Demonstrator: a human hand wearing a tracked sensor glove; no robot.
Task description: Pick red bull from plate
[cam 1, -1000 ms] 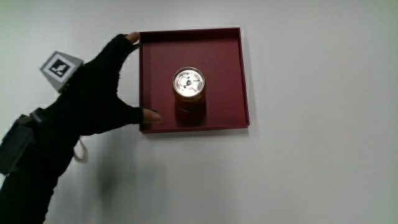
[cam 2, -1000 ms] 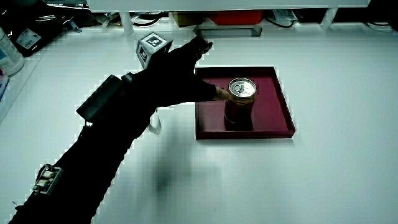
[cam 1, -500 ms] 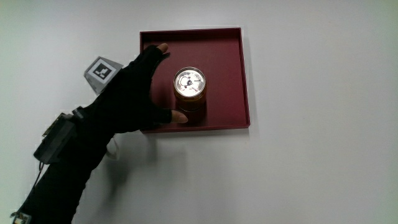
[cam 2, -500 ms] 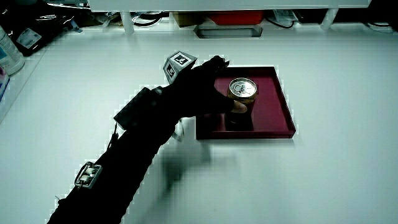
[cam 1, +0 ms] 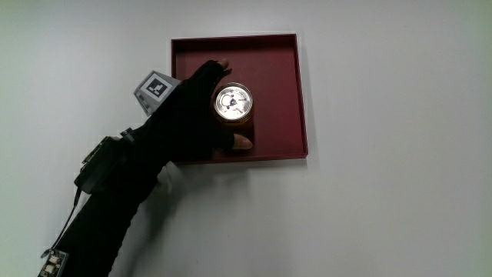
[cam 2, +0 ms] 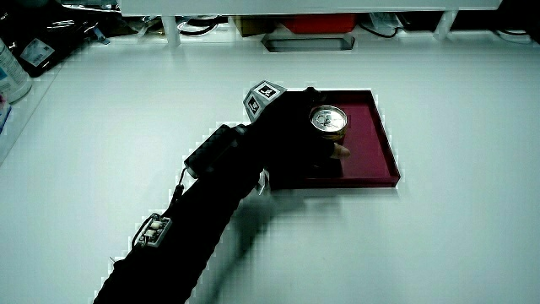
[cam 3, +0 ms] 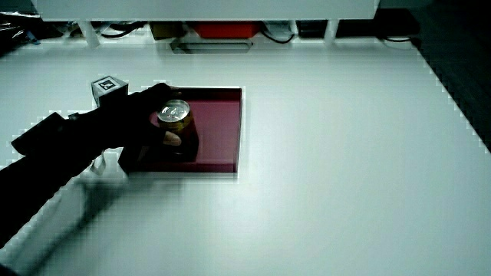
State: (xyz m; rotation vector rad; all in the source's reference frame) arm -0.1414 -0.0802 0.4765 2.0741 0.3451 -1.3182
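A square dark red tray (cam 1: 278,77) with a low raised rim lies flat on the white table (cam 1: 384,169), and the red bull can (cam 1: 233,103) stands upright inside it, roughly in the tray's middle and a little nearer to the person than the centre. The can's silver lid with its pull tab faces up in the main view; its body looks dark and shadowed in both side views (cam 2: 327,121) (cam 3: 175,113). The can's base rests on the tray floor, and it touches none of the tray's walls. The hand (cam 1: 192,108) reaches in over one rim of the tray and is wrapped around the can. The gloved fingers curl round the part of the can farther from the person, with one bare fingertip (cam 1: 224,66) showing past the lid, and the bare thumb tip (cam 1: 244,142) lies against the can's side nearer to the person. In a side view the thumb (cam 2: 341,151) presses on the can's wall just below the lid, so the hand is clasping the can while the can rests on the tray. The patterned cube (cam 1: 156,88) sits on the back of the hand, over the table just beside the tray's rim, and shows in both side views (cam 2: 264,95) (cam 3: 109,86). A black box (cam 1: 98,164) is strapped at the wrist, and the dark-sleeved forearm (cam 1: 108,215) runs from there across the table toward the person.
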